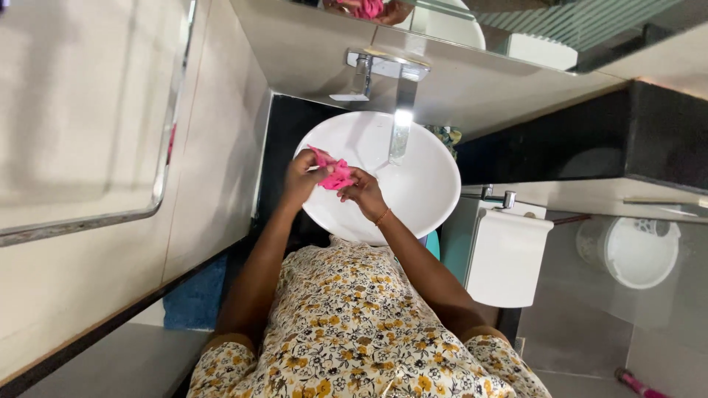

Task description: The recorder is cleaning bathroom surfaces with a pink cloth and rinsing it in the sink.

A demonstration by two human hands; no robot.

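A pink cloth (335,175) was bunched up between both hands, held just above the left part of a white basin (431,188), not touching the bowl as far as the view showed. The left hand (301,179) had its fingers closed around the cloth's left end, with a pink tip sticking up past the thumb. The right hand (363,193) pinched the other end, fingers curled in tight on the fabric; a thin orange bangle (382,217) sat on that wrist. Both forearms reached forward from a floral top (346,332) with yellow and dark flowers on cream. A chrome tap (398,110) stood at the basin's far edge, its spout hanging over the middle of the bowl, well to the right of the cloth. The basin rested on a dark counter (284,140) whose left edge met a tiled wall (214,169). A mirror (516,29) ran above the tap and showed a bit of pink in reflection. To the right of the basin a white towel (507,258) hung from a chrome rail (498,196). Further right, near the floor, stood a white bucket (634,250). A blue mat (195,298) lay on the floor by the left arm.
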